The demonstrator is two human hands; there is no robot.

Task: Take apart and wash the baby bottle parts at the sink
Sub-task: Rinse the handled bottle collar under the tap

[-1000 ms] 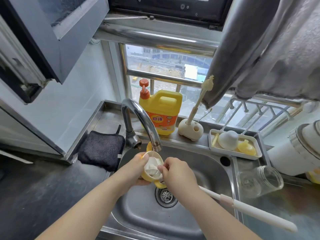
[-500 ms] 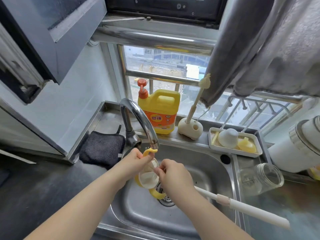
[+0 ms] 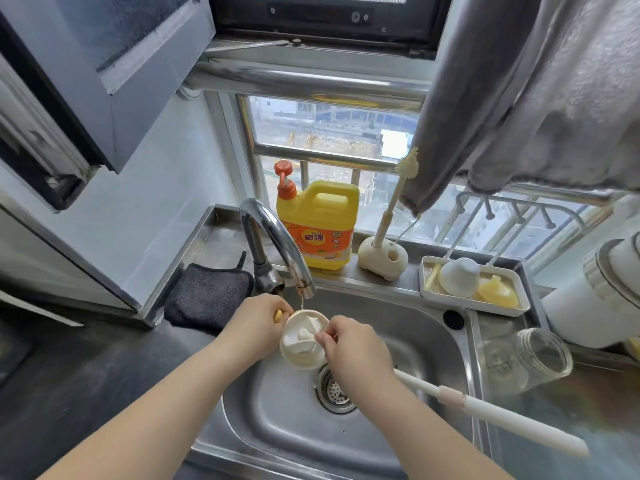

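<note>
Left hand [image 3: 254, 327] grasps bottle collar [image 3: 303, 341] under faucet [image 3: 277, 244]; right hand [image 3: 356, 348] clenched round brush [image 3: 491, 410] (bristles inside collar).

Daylight from the window [image 3: 332, 133], soft shadows, glare on steel sink [image 3: 398, 327], wide-angle bending at edges

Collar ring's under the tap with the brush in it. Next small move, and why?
Probably twist the brush round inside the collar ring: the left hand holds the ring under the faucet, and the right hand already has bristles in its cup.
</note>
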